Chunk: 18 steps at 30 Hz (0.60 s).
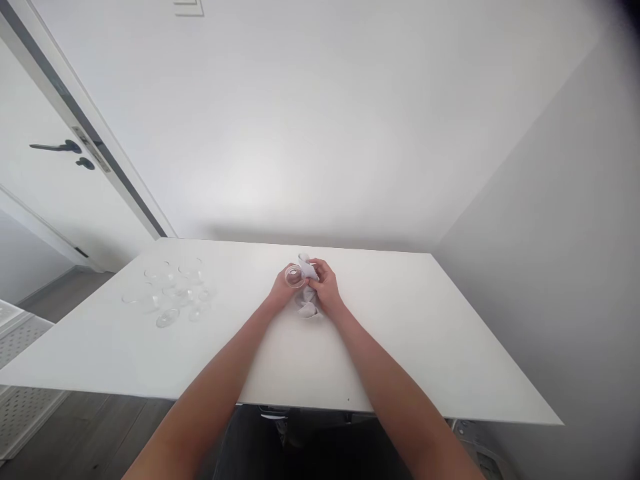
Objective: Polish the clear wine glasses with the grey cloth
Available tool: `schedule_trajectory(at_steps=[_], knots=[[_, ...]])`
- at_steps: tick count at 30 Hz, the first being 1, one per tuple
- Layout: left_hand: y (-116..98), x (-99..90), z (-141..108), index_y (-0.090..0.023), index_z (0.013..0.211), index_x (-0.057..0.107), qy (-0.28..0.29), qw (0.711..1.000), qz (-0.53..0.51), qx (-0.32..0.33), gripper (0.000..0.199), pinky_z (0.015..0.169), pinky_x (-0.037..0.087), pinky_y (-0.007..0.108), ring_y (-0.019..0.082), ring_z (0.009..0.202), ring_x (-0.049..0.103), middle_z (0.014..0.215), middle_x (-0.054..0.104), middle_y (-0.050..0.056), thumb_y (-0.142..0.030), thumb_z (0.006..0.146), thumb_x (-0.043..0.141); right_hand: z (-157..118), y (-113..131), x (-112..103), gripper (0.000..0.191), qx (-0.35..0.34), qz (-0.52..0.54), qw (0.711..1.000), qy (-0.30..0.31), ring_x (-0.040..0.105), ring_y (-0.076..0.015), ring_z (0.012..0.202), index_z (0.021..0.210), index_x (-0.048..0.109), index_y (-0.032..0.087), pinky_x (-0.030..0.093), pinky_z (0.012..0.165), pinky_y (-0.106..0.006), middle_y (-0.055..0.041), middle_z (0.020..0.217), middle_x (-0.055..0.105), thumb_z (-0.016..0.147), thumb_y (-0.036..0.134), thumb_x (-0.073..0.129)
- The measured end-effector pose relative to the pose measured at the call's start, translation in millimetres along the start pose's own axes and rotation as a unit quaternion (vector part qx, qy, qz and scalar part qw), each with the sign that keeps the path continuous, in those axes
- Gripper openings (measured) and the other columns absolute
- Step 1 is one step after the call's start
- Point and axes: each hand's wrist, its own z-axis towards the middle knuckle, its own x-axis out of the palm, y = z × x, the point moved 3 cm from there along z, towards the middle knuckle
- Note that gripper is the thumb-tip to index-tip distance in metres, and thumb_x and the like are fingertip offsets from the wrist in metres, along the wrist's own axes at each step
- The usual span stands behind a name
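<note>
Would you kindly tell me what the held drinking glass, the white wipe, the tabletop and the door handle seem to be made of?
Drinking glass: clear, glossy glass or perhaps plastic; see-through, with bright circular edges.
White wipe: matte fabric or tissue, judging by its soft folds.
Tabletop: smooth, satin white, perhaps laminate; no grain shows.
Door handle: probably coated metal, from its slim, dark lever.

glasses (180,293) left — cloth (309,294) centre, wall (310,147) behind table (410,327)

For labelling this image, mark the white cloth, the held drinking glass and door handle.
White cloth (309,270), head view: upper fold.
Held drinking glass (295,276), head view: round end.
Door handle (54,147), head view: lever.
</note>
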Motion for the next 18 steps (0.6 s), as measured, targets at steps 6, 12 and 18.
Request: schedule_trajectory(at_steps=[6,12,18], knots=[[-2,-11.2,2,-0.023,0.095,0.058,-0.119,0.992,-0.041,0.012,0.046,0.077,0.063,0.037,0.018,0.080,0.069,0.087,0.067,0.002,-0.045,0.075,0.093,4,1,-5,0.048,0.059,0.060,0.996,0.001,0.059,-0.0190,0.083,0.113,0.070,0.026,0.049,0.077,-0.032,0.0008,0.087,0.063,0.069,0.034,0.088],[-3,-12.7,2,-0.025,0.107,0.055,-0.140,0.988,-0.066,0.018,0.051,0.074,0.060,0.032,0.017,0.082,0.070,0.101,0.071,0.004,-0.050,0.079,0.089,4,-6,-3,0.031,0.146,0.099,0.981,0.085,0.059,-0.0179,0.078,0.086,0.074,0.018,0.047,0.077,-0.031,-0.0011,0.081,0.069,0.067,0.036,0.091],[-4,-18.7,6,-0.023,0.100,0.055,-0.193,0.978,0.029,0.072,0.041,0.082,0.059,0.034,0.019,0.088,0.070,0.096,0.070,0.004,-0.039,0.080,0.087,7,-3,-13,0.029,0.101,0.062,0.993,0.013,0.051,-0.0156,0.079,0.074,0.063,0.020,0.042,0.071,-0.027,0.0006,0.081,0.058,0.072,0.037,0.087]])
